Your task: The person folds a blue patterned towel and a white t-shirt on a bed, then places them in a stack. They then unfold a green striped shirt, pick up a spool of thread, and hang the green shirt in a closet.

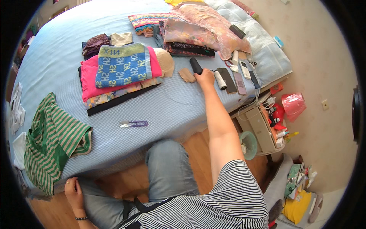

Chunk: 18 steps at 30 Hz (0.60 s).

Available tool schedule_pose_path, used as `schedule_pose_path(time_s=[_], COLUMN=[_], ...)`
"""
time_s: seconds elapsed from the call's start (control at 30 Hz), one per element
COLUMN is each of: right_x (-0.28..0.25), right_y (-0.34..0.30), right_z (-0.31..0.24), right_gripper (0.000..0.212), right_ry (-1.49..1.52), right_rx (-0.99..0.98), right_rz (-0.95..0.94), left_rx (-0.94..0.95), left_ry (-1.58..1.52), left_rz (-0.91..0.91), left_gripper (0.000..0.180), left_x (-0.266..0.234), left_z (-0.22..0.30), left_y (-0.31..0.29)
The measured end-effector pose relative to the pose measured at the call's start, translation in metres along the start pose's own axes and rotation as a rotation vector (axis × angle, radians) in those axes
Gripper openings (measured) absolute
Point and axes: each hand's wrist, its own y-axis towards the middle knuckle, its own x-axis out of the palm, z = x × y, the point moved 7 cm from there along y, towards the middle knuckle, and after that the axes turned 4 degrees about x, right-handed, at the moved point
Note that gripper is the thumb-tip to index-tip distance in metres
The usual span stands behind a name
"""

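Black tapered cylinder [196,65]: we judge it could slip and roll on the blue checked bed cover [171,114], because only its near end seems to be gripped.
White roll with a dark end [220,80]: it lies just right of our right hand [206,77], so a sideways swing might knock it into the dark flat rectangular slab [227,81] beside it.
Beige fabric piece [187,75]: just left of that hand; a low drag could catch it.
Purple-handled metal snips [134,124]: nearer our body; a careless reach could meet the blades.
Right hand: fingers look closed around the cylinder, which extends beyond them, away from us and slightly left.
Left hand [74,192]: loosely curled by our faded blue jeans [167,168]; we cannot tell whether it pinches anything.
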Motion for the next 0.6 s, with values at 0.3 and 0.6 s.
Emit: schedule_pose_path(time_s=[0.3, 0.6], right_x=[-0.067, -0.126], right_y=[-0.141, -0.333], right_z=[-0.047, -0.089], right_gripper=[0.046, 0.054], right_ry=[1.945, 2.175], right_rx=[0.307, 0.524], right_rz=[-0.737, -1.159], left_rx=[0.143, 0.679], left_ry=[-0.357, -0.466], left_rz=[0.047, -0.136], left_gripper=[0.014, 0.018], left_x=[0.014, 0.124], left_z=[0.105, 0.334], left_y=[0.033, 0.193])
